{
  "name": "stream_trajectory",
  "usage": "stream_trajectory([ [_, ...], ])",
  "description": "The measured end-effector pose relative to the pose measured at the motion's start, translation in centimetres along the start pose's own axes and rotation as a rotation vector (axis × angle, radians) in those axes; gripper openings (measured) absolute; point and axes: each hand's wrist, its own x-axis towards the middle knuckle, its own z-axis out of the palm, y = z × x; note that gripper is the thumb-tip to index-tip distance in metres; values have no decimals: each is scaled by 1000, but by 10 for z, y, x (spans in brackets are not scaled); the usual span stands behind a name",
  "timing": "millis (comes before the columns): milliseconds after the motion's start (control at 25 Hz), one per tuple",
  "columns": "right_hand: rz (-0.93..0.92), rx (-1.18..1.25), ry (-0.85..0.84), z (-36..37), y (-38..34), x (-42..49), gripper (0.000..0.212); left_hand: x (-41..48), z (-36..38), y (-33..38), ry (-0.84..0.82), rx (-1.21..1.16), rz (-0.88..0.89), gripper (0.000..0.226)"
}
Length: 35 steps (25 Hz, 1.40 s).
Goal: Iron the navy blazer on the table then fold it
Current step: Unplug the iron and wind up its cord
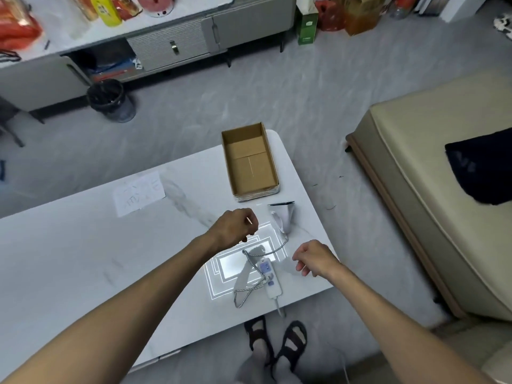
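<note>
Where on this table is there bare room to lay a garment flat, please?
The right end is crowded: cardboard box, iron, power strip, braided cord. The table's left half is bare, from the paper sheet to the near edge; a smaller patch separates sheet and box.

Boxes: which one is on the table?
The open, empty brown cardboard box at the table's far right end. The green box and the brown carton both stand on the floor beside the cabinet instead.
</note>
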Motion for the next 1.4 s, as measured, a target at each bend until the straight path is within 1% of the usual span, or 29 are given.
stream_trajectory([
  [120, 10, 13, -58, 37, 38, 37, 14, 10, 49, -50, 77, 45, -48, 10],
  [200, 24, 11, -72, 62, 62, 64, 14, 21, 88, -90, 81, 70, -77, 17],
  [280, 37, 12, -57, 85, 80, 92, 16, 37, 122, -127, 70, 113, -56, 26],
  [360, 36, -2, -15, 102, 88, 116, 25, 60, 143, -159, 60, 207, 25, 33],
  [440, 49, -51, 37, 126, 95, 137, 34, 83, 163, -190, 7, 306, 164, 37],
  [480, 66, -76, 75, 138, 96, 143, 36, 94, 171, -204, -16, 360, 247, 37],
  [560, 105, -102, 177, 166, 98, 148, 34, 110, 182, -222, -32, 441, 395, 33],
  [680, 95, -161, 314, 193, 98, 146, 24, 133, 189, -230, -59, 482, 530, 32],
  [760, 71, -164, 370, 200, 98, 149, 20, 147, 188, -229, -135, 451, 585, 30],
  [840, 65, -101, 410, 205, 100, 150, 16, 158, 182, -231, -267, 358, 495, 34],
  [880, 74, -52, 428, 206, 102, 150, 14, 163, 177, -232, -296, 277, 428, 36],
  [920, 87, 3, 448, 208, 104, 149, 11, 170, 174, -234, -290, 234, 401, 38],
  [960, 100, 59, 461, 211, 104, 148, 10, 176, 172, -234, -269, 225, 419, 41],
  [1000, 105, 108, 473, 214, 104, 146, 11, 182, 172, -234, -275, 278, 477, 46],
  [1040, 108, 156, 490, 218, 104, 145, 14, 186, 173, -232, -315, 349, 536, 49],
  [1120, 112, 262, 518, 220, 103, 147, 22, 193, 180, -229, -380, 487, 642, 47],
  [1160, 125, 313, 516, 218, 103, 150, 24, 196, 183, -228, -382, 505, 667, 43],
  [1240, 176, 415, 498, 213, 101, 154, 23, 201, 188, -229, -370, 436, 689, 37],
  [1320, 206, 495, 498, 213, 102, 153, 21, 204, 189, -232, -366, 373, 673, 36],
  [1360, 202, 499, 510, 216, 102, 151, 21, 206, 188, -233, -365, 354, 663, 37],
  [1400, 178, 453, 528, 220, 103, 149, 21, 207, 188, -235, -370, 337, 646, 38],
])
